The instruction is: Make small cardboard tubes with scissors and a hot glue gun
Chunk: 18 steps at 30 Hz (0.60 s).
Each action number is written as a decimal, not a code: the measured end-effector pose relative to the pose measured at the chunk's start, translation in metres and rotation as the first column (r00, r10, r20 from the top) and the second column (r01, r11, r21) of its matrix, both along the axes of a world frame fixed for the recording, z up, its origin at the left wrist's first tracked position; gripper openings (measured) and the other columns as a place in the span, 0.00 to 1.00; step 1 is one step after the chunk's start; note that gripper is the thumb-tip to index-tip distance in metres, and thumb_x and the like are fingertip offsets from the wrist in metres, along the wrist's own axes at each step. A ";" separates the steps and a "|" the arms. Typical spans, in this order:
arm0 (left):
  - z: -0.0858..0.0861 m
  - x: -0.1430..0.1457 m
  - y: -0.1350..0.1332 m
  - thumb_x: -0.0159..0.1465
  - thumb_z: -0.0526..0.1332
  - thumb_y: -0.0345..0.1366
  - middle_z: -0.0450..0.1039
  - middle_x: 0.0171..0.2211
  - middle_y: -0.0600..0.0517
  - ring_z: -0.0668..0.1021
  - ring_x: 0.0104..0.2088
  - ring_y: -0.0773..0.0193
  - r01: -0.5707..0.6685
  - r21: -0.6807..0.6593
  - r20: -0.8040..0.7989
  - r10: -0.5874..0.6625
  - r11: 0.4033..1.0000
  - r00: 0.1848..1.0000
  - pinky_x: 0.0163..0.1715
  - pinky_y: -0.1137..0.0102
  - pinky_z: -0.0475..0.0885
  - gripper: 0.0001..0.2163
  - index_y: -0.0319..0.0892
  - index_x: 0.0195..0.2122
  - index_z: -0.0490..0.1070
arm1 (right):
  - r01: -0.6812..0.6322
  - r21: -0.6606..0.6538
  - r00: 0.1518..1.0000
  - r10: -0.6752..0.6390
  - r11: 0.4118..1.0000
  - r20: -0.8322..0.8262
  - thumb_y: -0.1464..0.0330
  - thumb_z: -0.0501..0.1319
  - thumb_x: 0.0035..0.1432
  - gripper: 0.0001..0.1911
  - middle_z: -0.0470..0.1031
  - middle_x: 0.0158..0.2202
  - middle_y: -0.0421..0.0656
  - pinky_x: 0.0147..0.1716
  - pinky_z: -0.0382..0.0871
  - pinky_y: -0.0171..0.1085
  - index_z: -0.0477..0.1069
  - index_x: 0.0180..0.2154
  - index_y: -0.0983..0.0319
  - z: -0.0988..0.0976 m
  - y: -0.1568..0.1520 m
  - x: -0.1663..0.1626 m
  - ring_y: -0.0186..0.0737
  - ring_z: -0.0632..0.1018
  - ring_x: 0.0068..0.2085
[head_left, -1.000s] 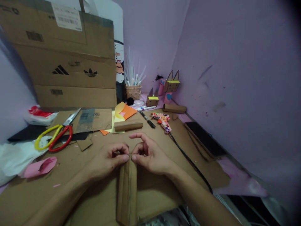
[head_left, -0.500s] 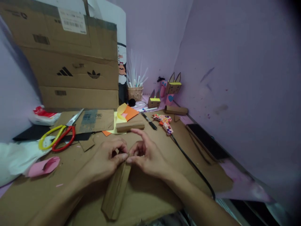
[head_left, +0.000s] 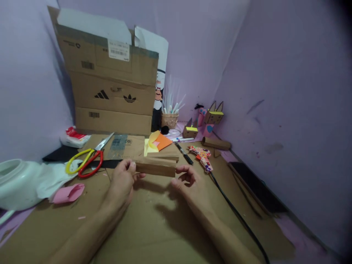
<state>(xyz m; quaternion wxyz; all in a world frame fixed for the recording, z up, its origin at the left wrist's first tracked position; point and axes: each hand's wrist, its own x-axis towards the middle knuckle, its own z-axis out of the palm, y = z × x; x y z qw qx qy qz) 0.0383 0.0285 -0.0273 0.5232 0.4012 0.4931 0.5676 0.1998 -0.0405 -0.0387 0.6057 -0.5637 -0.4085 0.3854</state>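
Observation:
My left hand [head_left: 125, 179] pinches the left end of a folded cardboard strip [head_left: 156, 167], thumb on top and fingers beneath. The strip lies sideways above the cardboard-covered work surface, its creased side facing me. At its right end, my right hand [head_left: 191, 183] is curved with thumb and fingers apart; whether a fingertip touches the strip I cannot tell. Just behind is a second folded cardboard piece [head_left: 165, 157], partly hidden by the held one.
Scissors [head_left: 90, 157] with yellow and red handles lie left, near a pink paper roll [head_left: 68, 193] and a white pot [head_left: 19, 183]. To the right are a black pen [head_left: 184, 153], a patterned glue gun [head_left: 202, 156] with a black cord, and a phone [head_left: 255, 185]. A large cardboard box [head_left: 115, 88] stands behind.
The folded strip has been raised and turned from pointing toward me to lying sideways. My right hand has moved off to its right end, while my left keeps hold. The view has shifted left.

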 end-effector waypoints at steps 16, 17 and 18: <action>-0.030 0.002 -0.013 0.55 0.60 0.41 0.71 0.30 0.55 0.76 0.28 0.65 0.178 0.089 -0.032 -0.176 0.980 0.984 0.30 0.69 0.72 0.10 0.41 0.34 0.66 | -0.056 -0.042 0.944 0.039 0.998 -0.328 0.62 0.71 0.38 0.19 0.75 0.25 0.40 0.14 0.71 0.28 0.73 0.33 0.64 -0.002 0.002 -0.003 0.35 0.77 0.22; -0.029 0.003 -0.014 0.56 0.60 0.41 0.72 0.31 0.55 0.76 0.28 0.65 0.207 0.094 -0.023 -0.206 0.974 0.978 0.30 0.70 0.72 0.10 0.41 0.34 0.66 | -0.091 -0.042 0.931 0.070 0.995 -0.358 0.61 0.71 0.38 0.18 0.75 0.24 0.40 0.14 0.71 0.28 0.74 0.32 0.65 -0.003 0.003 -0.003 0.34 0.77 0.22; -0.026 0.004 -0.016 0.56 0.60 0.41 0.72 0.32 0.54 0.76 0.27 0.66 0.241 0.101 -0.010 -0.241 0.965 0.971 0.29 0.70 0.72 0.10 0.40 0.34 0.67 | -0.110 -0.048 0.918 0.083 0.993 -0.388 0.61 0.72 0.38 0.18 0.75 0.24 0.40 0.14 0.71 0.28 0.74 0.30 0.65 -0.004 0.003 -0.002 0.33 0.77 0.21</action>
